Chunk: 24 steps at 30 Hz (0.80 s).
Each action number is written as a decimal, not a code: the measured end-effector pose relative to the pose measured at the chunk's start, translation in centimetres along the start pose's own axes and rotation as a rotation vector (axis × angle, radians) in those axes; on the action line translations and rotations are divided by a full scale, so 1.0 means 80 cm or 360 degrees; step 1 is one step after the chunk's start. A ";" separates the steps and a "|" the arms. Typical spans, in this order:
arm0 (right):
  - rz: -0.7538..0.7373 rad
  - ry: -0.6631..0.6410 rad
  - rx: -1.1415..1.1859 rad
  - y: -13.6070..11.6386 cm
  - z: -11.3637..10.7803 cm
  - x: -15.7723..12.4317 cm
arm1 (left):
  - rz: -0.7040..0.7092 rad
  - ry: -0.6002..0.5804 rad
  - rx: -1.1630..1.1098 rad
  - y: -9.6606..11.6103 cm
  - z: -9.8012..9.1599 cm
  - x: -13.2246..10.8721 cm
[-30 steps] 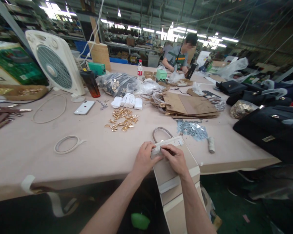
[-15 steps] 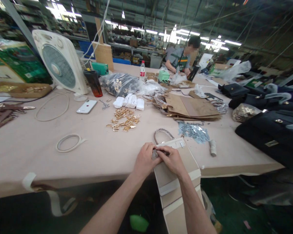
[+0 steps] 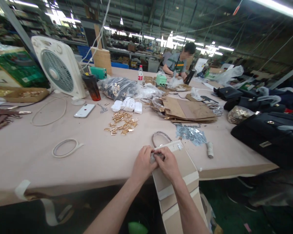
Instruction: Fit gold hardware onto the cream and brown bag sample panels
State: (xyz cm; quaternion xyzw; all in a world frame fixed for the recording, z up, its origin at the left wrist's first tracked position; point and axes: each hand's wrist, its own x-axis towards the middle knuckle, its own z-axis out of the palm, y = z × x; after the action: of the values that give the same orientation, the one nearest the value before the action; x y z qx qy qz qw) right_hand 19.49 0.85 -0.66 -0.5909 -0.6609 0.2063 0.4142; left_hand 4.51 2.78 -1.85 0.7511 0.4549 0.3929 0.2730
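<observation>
A long beige panel (image 3: 166,188) with white strips hangs over the table's front edge, its upper end on the tabletop. A curved handle (image 3: 158,134) lies at that end, and a small metal piece (image 3: 179,147) sits near its top right corner. At the panel's upper left, my left hand (image 3: 143,161) is closed, fingertips pinched near a small greyish piece. Touching it from the right, my right hand (image 3: 168,162) is closed too. What their fingertips hold is mostly hidden between them.
Gold buckles (image 3: 122,123) lie mid-table, with a phone (image 3: 84,110) and a tape roll (image 3: 65,148) to the left. Grey metal pieces (image 3: 191,134), a thread spool (image 3: 210,150) and black bags (image 3: 268,136) are to the right. Behind, a person (image 3: 177,63) works.
The view has shifted slightly, so the table's things appear a little further left. Both hands stay together at the panel, with the right fingers slightly more curled.
</observation>
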 end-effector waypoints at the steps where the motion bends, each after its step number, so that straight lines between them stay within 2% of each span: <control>1: -0.0014 0.0022 0.0032 -0.003 0.000 -0.003 | 0.0011 0.0000 -0.0011 0.000 0.000 0.000; 5: -0.0028 0.0200 0.0327 0.006 -0.020 -0.008 | 0.0044 -0.0008 -0.0068 -0.006 0.002 0.000; 6: 0.0022 0.0335 0.0402 0.015 -0.033 -0.004 | 0.0041 -0.0015 -0.0066 -0.008 0.004 0.001; 8: 0.0172 0.0751 0.0458 0.043 -0.069 0.006 | 0.0028 -0.0036 -0.0050 -0.013 0.007 0.003; 11: 0.0370 0.1396 0.0241 0.097 -0.139 0.024 | 0.0020 -0.0055 -0.0016 -0.016 0.009 0.005; 13: 0.0473 0.1585 -0.0038 0.135 -0.181 0.029 | 0.0026 -0.0057 0.0028 -0.016 0.009 0.004; 16: 0.0699 0.1436 -0.0431 0.184 -0.217 0.025 | 0.0078 -0.0036 0.0142 -0.014 0.007 0.002; 19: 0.0810 0.1127 -0.0547 0.213 -0.224 0.016 | 0.0252 0.0023 0.0361 -0.007 0.006 0.001; 20: 0.0809 0.1085 -0.0503 0.218 -0.223 0.014 | 0.0329 0.0030 0.0443 -0.002 0.007 0.001; 22: 0.0797 0.1136 -0.0320 0.223 -0.220 0.012 | 0.0500 -0.0030 0.0570 0.016 0.013 0.005; 24: 0.0808 0.1259 -0.0098 0.222 -0.218 0.014 | 0.0643 -0.0178 0.0630 0.038 0.024 0.013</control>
State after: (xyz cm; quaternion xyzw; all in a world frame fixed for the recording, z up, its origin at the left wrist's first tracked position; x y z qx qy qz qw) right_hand 44.17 1.99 -3.86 -0.7791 -0.2926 0.0404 0.5530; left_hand 7.84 2.28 -0.20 0.8856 0.3482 0.3010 0.0620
